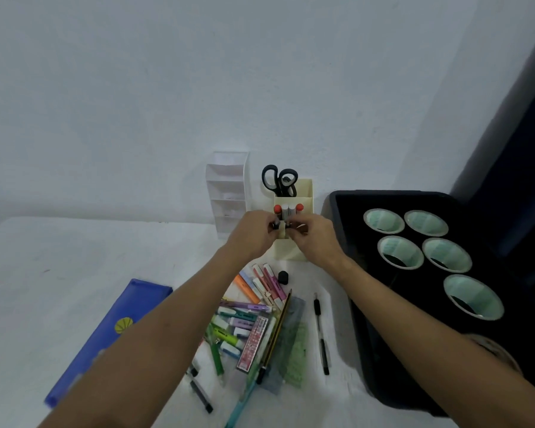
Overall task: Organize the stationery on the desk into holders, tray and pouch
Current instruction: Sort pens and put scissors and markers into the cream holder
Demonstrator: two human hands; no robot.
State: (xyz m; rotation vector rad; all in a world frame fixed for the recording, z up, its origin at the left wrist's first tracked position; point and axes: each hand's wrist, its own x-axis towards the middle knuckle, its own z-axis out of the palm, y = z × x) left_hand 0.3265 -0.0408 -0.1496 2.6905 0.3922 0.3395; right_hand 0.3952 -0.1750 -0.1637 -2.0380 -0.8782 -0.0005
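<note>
While both of your hands are raised at the front of the cream plastic desk holder [294, 242], keep them steady and finish one item at a time. Your left hand [254, 233] and right hand [311, 234] are close together, fingers curled round small dark-tipped items at the holder's front compartment; what exactly each pinches is too small to tell, though it looks like marker ends.

The holder stands against the wall at the back of the white table [44, 273]. Black-handled scissors [279, 180] sit upright in its rear compartment, and red-capped and white-capped markers [288, 210] stand in the middle one. A clear tiered plastic organiser [227, 193] stands just to its left.

Judgement: the step in hand is seating the items in the front compartment. Lower each one vertically, cap up, and release only once it stands against the wall of the compartment. Do not push the holder back or tip it; it appears light.

Much remains. The heap of pastel highlighters [244, 310], the yellow-and-black pencil [275, 332], the green translucent ruler [294, 344] and the black pen [321, 335] lie loose near you. The blue flat pouch [105, 335] lies at the left, partly under your forearm. The black tray [383, 366] at the right carries pale green tape rolls [400, 253].
</note>
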